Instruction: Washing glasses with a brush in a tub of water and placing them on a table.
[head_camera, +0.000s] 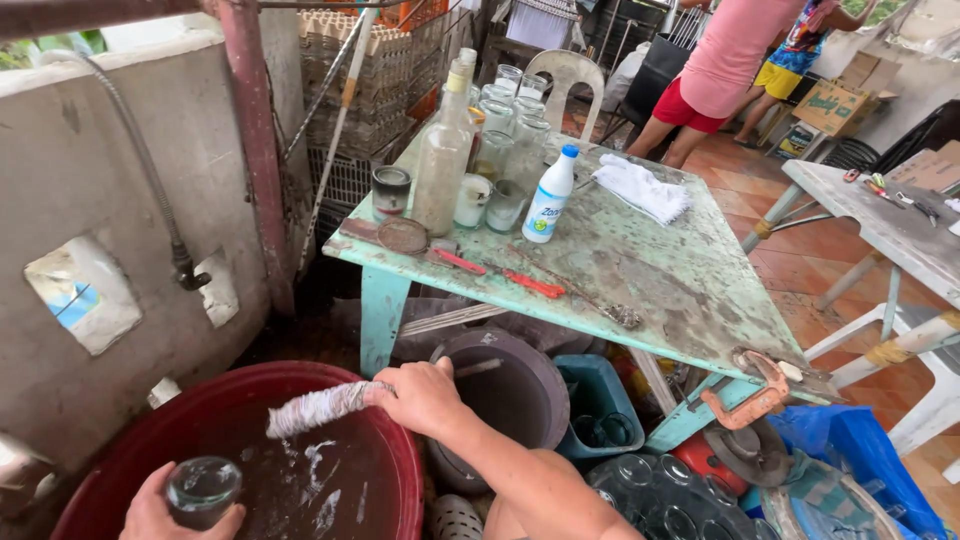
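My left hand (160, 512) holds a clear glass jar (202, 488) at the near rim of a big red basin (395, 455) of dark, soapy water. Over the basin, my right hand (422, 395) grips a twisted whitish rag (318, 406) that points left. The rag's end hangs a little above the water, apart from the jar.
A worn green table (690, 290) carries several glass jars (510, 120), a tall bottle (441, 160), a white plastic bottle (550, 196), a white cloth (641, 187) and red-handled tools (530, 285). Beneath it: a dark bucket (520, 385), a teal tub (600, 395). People stand beyond.
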